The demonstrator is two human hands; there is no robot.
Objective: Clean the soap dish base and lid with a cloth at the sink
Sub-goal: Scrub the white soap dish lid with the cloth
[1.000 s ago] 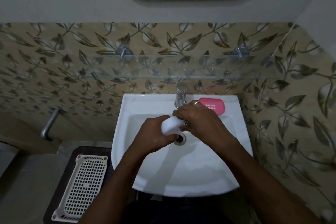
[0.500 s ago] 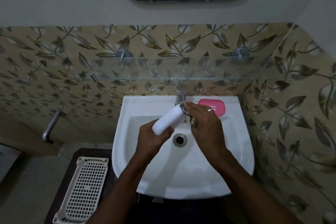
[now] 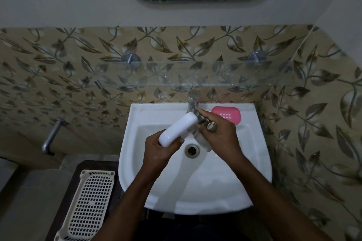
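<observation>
Leaf-patterned tiles (image 3: 58, 68) and a glass shelf (image 3: 254, 84) back the white sink (image 3: 156, 108), both hands over the basin.
The left hand (image 3: 158, 152) grips the white lid (image 3: 177, 129) by its lower end, fingers curled round it; the right hand (image 3: 223, 137) pinches a dark mottled cloth (image 3: 207, 124) against the lid's upper end, just under the tap (image 3: 193, 100). The pink base (image 3: 226, 115) lies on the sink's back rim, right of the tap.

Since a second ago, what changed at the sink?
The left hand lifted the white lid from over the drain and tilted its far end up toward the tap. The right hand, gripping the cloth, followed to that end. Unchanged: both grips, the pink base on the sink rim, the basket.
</observation>
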